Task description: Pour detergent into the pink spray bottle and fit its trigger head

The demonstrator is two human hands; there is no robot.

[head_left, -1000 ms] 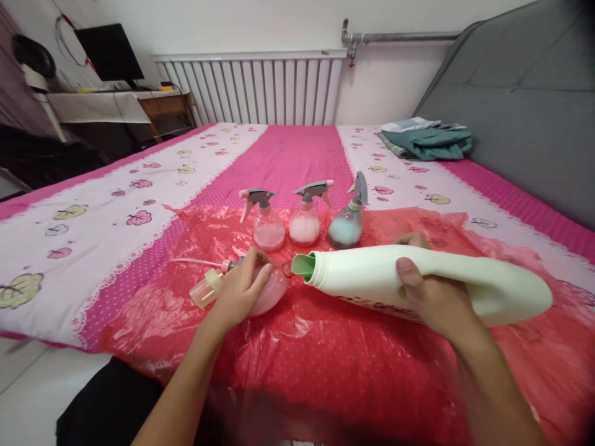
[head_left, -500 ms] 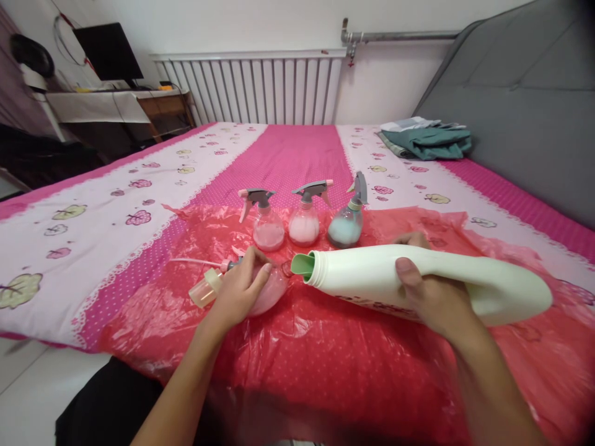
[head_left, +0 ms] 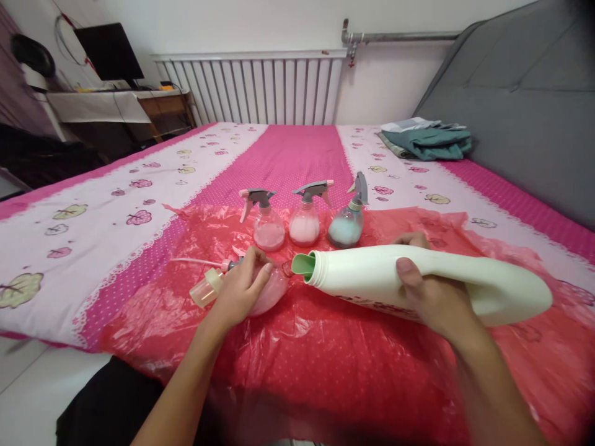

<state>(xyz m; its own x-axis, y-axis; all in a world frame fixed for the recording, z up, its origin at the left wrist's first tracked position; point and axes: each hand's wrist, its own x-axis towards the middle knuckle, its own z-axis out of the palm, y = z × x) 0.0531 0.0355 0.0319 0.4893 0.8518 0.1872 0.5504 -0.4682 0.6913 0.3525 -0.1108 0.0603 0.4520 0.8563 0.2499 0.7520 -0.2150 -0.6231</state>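
My left hand (head_left: 242, 286) is closed around a clear pinkish spray bottle (head_left: 273, 291), tilted with its uncapped neck to the right. In my right hand (head_left: 430, 291) a large pale green jug (head_left: 362, 275) lies nearly level, its green pouring spout (head_left: 304, 264) at the small bottle's neck. Whether liquid flows there I cannot make out. Behind my left hand lie a detached spray head (head_left: 227, 264) with a pale tube and a clear cup with a cream rim (head_left: 204, 288). Beyond stand two pink-liquid spray bottles (head_left: 268, 228) (head_left: 304, 224) and a bluish one (head_left: 346, 224).
Red plastic sheeting (head_left: 316, 365) covers the near part of the bed with its pink and white bedspread (head_left: 302, 155). Folded clothes (head_left: 427, 139) lie at the far right by a grey headboard (head_left: 520, 118). A radiator (head_left: 260, 90) and a desk with a monitor (head_left: 109, 52) stand behind.
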